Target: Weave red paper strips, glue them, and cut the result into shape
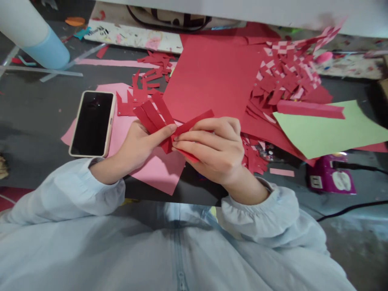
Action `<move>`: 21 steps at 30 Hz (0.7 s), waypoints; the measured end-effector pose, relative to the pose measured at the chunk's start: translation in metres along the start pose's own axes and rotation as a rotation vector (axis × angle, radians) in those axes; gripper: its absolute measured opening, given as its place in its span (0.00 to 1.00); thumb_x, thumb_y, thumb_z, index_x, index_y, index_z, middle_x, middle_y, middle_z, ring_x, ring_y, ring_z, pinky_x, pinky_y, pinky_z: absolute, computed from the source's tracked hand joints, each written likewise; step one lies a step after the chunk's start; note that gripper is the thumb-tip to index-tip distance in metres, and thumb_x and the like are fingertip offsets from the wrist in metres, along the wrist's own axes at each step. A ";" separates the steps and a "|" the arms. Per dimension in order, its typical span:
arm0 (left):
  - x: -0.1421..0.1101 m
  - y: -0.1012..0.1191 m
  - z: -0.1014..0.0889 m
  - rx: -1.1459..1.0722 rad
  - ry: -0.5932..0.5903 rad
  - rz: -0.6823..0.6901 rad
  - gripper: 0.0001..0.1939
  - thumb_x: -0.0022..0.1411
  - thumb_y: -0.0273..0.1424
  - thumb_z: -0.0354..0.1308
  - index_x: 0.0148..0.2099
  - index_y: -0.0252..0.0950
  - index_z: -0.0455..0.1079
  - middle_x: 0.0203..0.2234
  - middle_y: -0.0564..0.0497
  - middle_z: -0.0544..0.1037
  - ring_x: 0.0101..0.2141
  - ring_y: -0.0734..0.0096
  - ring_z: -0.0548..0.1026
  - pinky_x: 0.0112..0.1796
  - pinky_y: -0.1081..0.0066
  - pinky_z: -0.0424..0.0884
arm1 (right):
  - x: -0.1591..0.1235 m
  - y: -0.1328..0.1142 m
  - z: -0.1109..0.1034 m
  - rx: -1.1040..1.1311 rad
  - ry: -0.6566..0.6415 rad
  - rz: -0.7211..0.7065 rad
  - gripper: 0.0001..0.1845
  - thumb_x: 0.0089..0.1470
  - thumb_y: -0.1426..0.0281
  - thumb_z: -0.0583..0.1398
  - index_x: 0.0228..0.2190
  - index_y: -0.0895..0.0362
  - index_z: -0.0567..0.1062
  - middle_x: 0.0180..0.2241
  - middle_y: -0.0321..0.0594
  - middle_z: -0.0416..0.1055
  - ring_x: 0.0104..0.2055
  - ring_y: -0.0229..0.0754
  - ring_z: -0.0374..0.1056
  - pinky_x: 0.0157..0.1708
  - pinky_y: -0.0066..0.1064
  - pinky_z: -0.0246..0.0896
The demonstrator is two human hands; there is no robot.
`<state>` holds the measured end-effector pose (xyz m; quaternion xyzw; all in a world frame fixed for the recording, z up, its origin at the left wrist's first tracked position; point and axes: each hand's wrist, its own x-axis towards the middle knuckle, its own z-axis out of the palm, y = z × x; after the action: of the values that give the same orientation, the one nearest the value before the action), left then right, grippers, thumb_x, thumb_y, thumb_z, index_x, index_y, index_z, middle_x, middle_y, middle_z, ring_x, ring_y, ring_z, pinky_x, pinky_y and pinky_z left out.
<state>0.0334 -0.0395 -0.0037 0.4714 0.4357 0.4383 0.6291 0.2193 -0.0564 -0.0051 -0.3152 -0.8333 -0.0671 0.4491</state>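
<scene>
Red paper strips [154,116], some with pink showing between them, fan out above my left hand [141,143]. Its thumb presses down on them where they cross. My right hand [216,149] pinches the other side, with one red strip [198,120] sticking out above its fingers. Both hands meet at the same bundle, over a sheet of pink paper [160,173]. Just beyond lies a large red sheet [212,76]. Red cut pieces with small shiny dots [133,103] rest beside the bundle. The fingers partly hide how the strips join.
A phone [92,123] lies left on the pink paper. At right are woven red and pink pieces [283,72], a green sheet [330,129], a folded red strip [311,109] and a purple box [330,176] with a black cable. A white-blue bottle [45,42] stands back left.
</scene>
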 end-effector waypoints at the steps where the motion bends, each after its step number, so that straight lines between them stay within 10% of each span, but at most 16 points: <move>1: 0.000 0.000 0.000 0.025 0.004 0.012 0.09 0.57 0.37 0.68 0.33 0.37 0.75 0.29 0.54 0.80 0.30 0.74 0.76 0.35 0.71 0.75 | -0.001 0.000 0.000 0.005 0.005 0.007 0.06 0.57 0.73 0.67 0.35 0.50 0.79 0.35 0.30 0.83 0.40 0.40 0.72 0.40 0.39 0.60; 21: -0.001 -0.005 0.001 0.116 0.011 0.019 0.18 0.60 0.48 0.64 0.34 0.38 0.74 0.31 0.52 0.81 0.33 0.71 0.79 0.36 0.71 0.76 | 0.006 -0.002 -0.005 0.138 -0.043 0.343 0.04 0.58 0.66 0.65 0.31 0.51 0.81 0.28 0.35 0.80 0.35 0.43 0.74 0.38 0.37 0.65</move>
<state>0.0344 -0.0412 -0.0085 0.5088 0.4595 0.4208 0.5941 0.2194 -0.0567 0.0026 -0.4227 -0.7792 0.0745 0.4567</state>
